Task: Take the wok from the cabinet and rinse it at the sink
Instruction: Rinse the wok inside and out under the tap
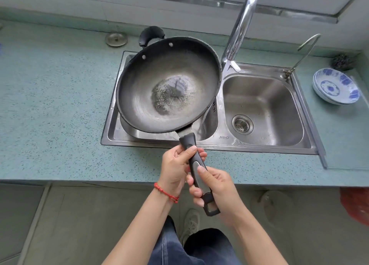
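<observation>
You are holding the wok (168, 84) over the left basin of the double sink (257, 144), both hands wrapped around its long black handle (196, 170). Your left hand (175, 168), a red bracelet (165, 192) at its wrist, is gripping the handle nearer the pan with the thumb laid on top; your right hand (214, 186) is closing its fingers around the handle further back, close to the hanging loop. The pan is tilting slightly, its helper handle (151, 35) pointing to the far side, and a shallow patch of speckled residue or water is sitting in the bottom. The tall faucet (239, 26) is standing just to the right of the wok's rim, with no stream visible. For a clean rinse you are best keeping the bowl centred over the left basin, bringing the spout over the pan, and steadying the weight with the forward hand so nothing spills onto the blue tabletop (56, 96). Blue-and-white bowls (335, 86) are stacked well apart at the far right.
</observation>
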Available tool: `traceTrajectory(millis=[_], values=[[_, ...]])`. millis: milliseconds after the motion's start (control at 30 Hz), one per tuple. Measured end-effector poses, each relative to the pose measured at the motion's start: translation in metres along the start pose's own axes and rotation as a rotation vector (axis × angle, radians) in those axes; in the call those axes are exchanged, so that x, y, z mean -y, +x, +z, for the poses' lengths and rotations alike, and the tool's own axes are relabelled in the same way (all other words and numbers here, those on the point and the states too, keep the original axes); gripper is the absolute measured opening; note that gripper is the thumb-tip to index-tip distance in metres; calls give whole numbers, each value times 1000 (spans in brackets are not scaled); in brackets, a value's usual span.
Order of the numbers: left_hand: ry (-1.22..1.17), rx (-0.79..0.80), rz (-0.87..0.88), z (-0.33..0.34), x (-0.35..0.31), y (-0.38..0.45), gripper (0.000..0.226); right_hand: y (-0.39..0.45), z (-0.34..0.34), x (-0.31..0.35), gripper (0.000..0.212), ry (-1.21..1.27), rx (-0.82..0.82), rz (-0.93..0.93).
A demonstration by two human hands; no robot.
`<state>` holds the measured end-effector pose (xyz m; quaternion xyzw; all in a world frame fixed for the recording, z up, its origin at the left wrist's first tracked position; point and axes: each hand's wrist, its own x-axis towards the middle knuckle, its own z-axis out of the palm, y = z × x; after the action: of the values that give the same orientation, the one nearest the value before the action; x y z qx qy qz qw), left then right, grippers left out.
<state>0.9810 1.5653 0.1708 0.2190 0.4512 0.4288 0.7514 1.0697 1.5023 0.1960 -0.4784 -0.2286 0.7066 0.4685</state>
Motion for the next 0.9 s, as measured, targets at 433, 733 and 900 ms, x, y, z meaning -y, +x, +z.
traceTrajectory(millis=[433, 733, 900], values=[[59, -46, 7, -11, 1, -7, 11, -2, 7, -2, 28, -230, -10, 19], [121, -45, -39, -23, 2, -5, 16, 5, 13, -12, 32, -182, -45, 82], [102, -49, -96, -27, 4, 2, 18, 12, 16, -12, 39, -142, -89, 103]])
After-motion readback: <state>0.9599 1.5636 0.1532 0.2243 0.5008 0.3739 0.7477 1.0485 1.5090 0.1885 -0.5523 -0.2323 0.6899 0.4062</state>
